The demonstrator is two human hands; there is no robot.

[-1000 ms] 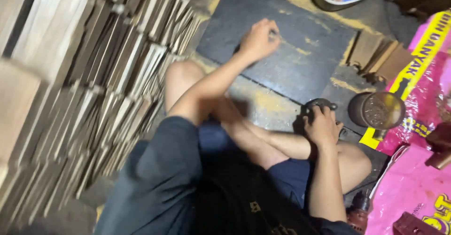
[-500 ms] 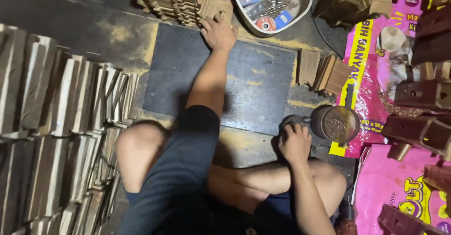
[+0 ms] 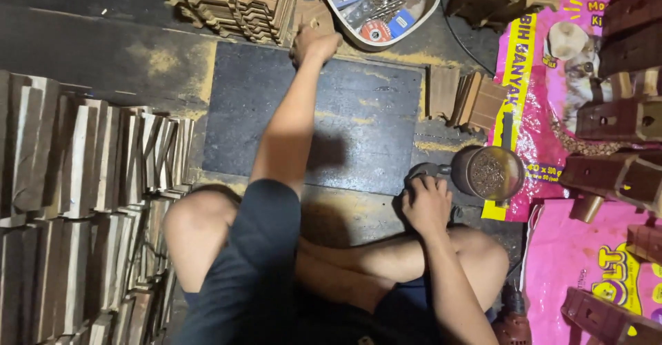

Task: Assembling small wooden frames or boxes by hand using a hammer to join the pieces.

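A person sits cross-legged on the floor, both arms reaching out among cut wood pieces.

The left hand (image 3: 314, 42) curls its fingers onto the stacked notched wooden pieces (image 3: 227, 4); tugging one could topple them. The right hand (image 3: 426, 204) grips a dark tool handle (image 3: 427, 173) beside the round metal tin of small bits (image 3: 488, 173), which a nudge might spill.

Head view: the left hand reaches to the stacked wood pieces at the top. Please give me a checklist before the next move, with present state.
1. Left hand touches the stacked wood pieces: ok.
2. Its grip on one piece: cannot tell, the fingers are hidden.
3. Right hand rests on the dark tool: ok.
4. Dark mat bare for work: ok, only sawdust.
5. Round can of small parts is upright: ok.
6. Tool running or not: cannot tell.
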